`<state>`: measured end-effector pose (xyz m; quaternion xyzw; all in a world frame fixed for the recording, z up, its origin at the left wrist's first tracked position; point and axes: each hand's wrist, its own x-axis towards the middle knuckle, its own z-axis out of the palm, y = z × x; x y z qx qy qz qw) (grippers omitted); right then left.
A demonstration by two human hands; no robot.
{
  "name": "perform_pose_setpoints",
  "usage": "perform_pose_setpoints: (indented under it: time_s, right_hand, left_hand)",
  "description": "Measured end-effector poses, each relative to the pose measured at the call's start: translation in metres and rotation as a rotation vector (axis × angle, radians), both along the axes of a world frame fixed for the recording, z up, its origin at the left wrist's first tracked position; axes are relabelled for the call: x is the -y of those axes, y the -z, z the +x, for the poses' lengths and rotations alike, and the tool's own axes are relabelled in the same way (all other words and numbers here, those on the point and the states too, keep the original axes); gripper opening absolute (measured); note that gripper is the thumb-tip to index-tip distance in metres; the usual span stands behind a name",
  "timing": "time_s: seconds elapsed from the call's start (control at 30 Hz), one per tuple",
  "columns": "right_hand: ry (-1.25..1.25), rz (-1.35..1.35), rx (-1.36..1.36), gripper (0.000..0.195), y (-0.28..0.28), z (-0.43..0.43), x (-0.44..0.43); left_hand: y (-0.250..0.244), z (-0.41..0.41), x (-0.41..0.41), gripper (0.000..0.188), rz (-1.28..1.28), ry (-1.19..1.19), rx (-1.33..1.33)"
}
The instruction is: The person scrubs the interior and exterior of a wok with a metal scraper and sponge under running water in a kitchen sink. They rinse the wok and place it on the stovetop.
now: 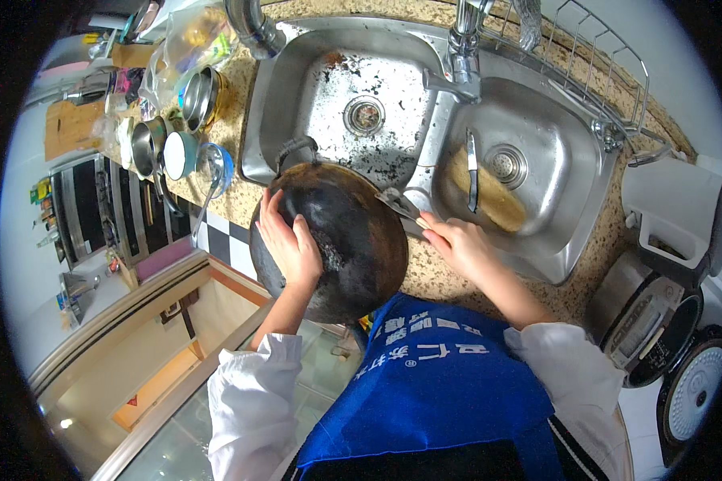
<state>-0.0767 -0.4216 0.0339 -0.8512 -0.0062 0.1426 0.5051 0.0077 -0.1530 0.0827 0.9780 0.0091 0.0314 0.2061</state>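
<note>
A blackened wok (349, 258) is tilted at the near edge of the left sink, its dark outer side facing me and a loop handle at its far rim. My left hand (292, 240) lies spread on that surface, fingers toward the handle; whether it also grips the wok cannot be told. In my right hand (457, 246) is the handle of a metal scraper (399, 203), its flat blade against the wok's right rim. Black flakes are scattered over the left sink basin (397, 72). The right basin holds a knife (472, 171) with a black handle and a long brownish loofah-like pad (487, 192).
A faucet (463, 60) stands between the basins. Left on the counter are metal bowls (200, 99), a small pot (148, 147), a pale bowl (180, 155) and a glass bowl with a spoon (215, 170). A wire rack (601, 48) and an open rice cooker (644, 324) are at right.
</note>
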Motion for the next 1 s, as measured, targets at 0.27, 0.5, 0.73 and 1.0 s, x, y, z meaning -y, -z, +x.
perform_pose_setpoints:
  time_s: [0.27, 0.5, 0.73, 1.0]
  right_hand:
    - [-0.16, -0.16, -0.014, 0.03, -0.022, 0.015, 0.008]
    - [-0.102, -0.135, -0.016, 0.033, 0.002, 0.021, -0.011]
    - [-0.191, -0.16, -0.021, 0.029, -0.007, 0.025, -0.01]
    - [-0.292, -0.134, -0.105, 0.03, -0.018, 0.058, 0.0]
  left_hand:
    - [0.005, 0.003, -0.011, 0.05, 0.014, -0.016, 0.006]
    - [0.005, 0.008, -0.013, 0.05, 0.001, -0.011, 0.008]
    - [0.005, 0.005, -0.009, 0.051, 0.022, -0.027, -0.008]
    - [0.005, 0.007, -0.009, 0.05, 0.015, -0.024, -0.007]
